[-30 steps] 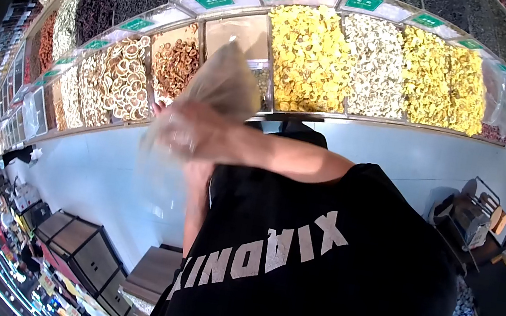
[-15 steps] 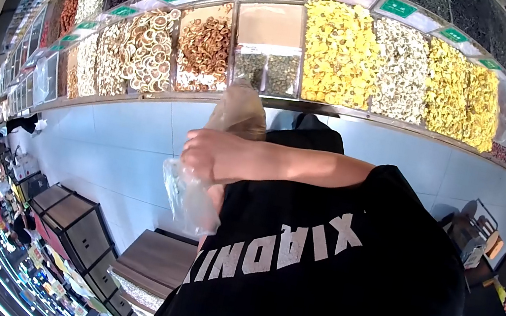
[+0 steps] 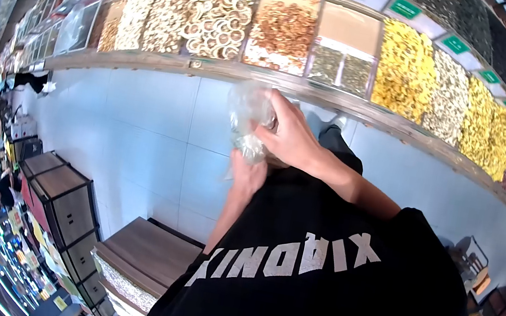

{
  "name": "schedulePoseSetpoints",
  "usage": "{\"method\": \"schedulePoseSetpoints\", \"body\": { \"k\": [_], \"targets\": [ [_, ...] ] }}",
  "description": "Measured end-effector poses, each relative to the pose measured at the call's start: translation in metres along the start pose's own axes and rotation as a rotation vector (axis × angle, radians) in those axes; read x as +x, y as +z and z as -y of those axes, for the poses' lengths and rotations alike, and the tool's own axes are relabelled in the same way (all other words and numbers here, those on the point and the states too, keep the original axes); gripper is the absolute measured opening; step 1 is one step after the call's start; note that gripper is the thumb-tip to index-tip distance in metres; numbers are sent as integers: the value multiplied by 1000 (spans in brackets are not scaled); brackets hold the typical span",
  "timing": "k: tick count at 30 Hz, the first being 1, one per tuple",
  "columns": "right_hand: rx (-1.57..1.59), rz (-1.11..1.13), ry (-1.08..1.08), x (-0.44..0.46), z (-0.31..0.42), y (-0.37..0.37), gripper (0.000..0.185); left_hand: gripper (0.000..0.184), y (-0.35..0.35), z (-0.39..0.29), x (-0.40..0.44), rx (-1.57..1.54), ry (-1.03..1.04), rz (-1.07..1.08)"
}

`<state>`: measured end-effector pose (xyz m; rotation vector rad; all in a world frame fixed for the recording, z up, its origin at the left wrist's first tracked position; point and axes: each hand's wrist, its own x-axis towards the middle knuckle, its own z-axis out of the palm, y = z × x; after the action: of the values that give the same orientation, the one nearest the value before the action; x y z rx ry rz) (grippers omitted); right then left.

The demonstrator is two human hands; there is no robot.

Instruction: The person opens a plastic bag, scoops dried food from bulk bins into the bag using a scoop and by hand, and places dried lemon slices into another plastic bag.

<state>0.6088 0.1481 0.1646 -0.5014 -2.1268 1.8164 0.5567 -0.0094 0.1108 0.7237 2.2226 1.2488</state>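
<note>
Between my hands is a crumpled clear plastic bag point(image 3: 246, 111), held in front of my body beside the bins' front edge. My right hand point(image 3: 288, 130) reaches in from the right, its thumb and fingers closed on the bag's side. Lower down, my left hand point(image 3: 249, 172) is closed around the gathered part of the bag; its fingertips are partly hidden. A small tan patch shows behind my right wrist, too covered to make out.
Sloped bins of dried goods run along the front: sliced rings point(image 3: 222, 22), brown pieces point(image 3: 283, 26), yellow flowers point(image 3: 405, 69). Their wooden ledge point(image 3: 168, 65) lies just beyond my hands. A brown-topped cabinet point(image 3: 150, 254) stands at lower left.
My hands and the clear bag have moved right and up in view, and the bag has turned upward. The tan bag seen before is mostly hidden. The view has shifted left along the bins.
</note>
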Motion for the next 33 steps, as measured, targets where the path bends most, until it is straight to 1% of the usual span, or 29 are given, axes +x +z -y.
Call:
{"method": "schedulePoseSetpoints", "body": {
  "k": [1,3,4,7,8,9,11,12,14,15,16,17,19,20,22,24,25,26,27,29,30,31,32,33],
  "targets": [
    [21,-39,33,3,-2,13,52,27,-6,9,-4,-20,48,-7],
    [-149,-36,5,5,-13,35,49,24,-17,27,-11,-59,139,-12],
    [-233,-34,-8,5,-18,42,47,33,-24,36,-13,35,275,-11],
    [-385,267,23,5,-27,54,42,48,-39,39,-34,-259,69,-94],
    [-372,335,-24,2,-36,59,31,44,-42,36,-37,-311,37,-161],
    [-375,404,-31,2,-41,68,27,40,-45,34,-39,-365,5,-226],
    [-383,540,-39,1,-47,80,19,41,-50,36,-41,-362,48,-365],
    [-365,545,-132,0,-44,85,11,46,-52,38,-40,-306,122,-441],
    [-326,679,-145,4,-39,86,16,46,-54,52,-44,-196,178,-482],
    [-304,741,-148,5,-33,86,19,39,-57,72,-50,-142,164,-446],
    [-278,757,-92,5,-28,87,16,33,-63,76,-51,-85,151,-408],
    [-255,757,-77,3,-29,89,16,26,-66,78,-53,-100,106,-400],
    [-205,749,-47,0,-33,91,16,14,-78,61,-46,-125,18,-376],
    [-176,665,-19,-5,-38,91,19,11,-81,67,-41,-113,117,-383],
    [-131,495,34,-15,-49,85,27,8,-82,66,-32,-191,43,-355],
    [-351,300,53,-25,-60,68,41,6,-72,50,-21,-272,-31,-369],
    [-459,202,60,-29,-66,58,49,6,-68,40,-14,-275,-16,-327],
    [-421,210,183,-28,-77,41,65,6,-66,32,-6,-277,2,-285],
    [-322,120,258,-29,-94,27,65,6,-62,21,3,-279,22,-243],
    [143,16,485,-29,-144,1,69,7,-51,-8,25,-328,101,-177],
    [334,-28,672,-29,-140,-13,75,8,-46,-23,37,-350,138,-148],
    [554,-59,780,-24,-149,-23,81,9,-40,-36,48,-346,173,-112],
    [729,-56,755,-25,-157,-33,80,11,-33,-48,59,-340,207,-73],
    [901,-55,721,-21,-147,-44,79,13,-25,-62,72,-335,245,-31]
  ]
}}
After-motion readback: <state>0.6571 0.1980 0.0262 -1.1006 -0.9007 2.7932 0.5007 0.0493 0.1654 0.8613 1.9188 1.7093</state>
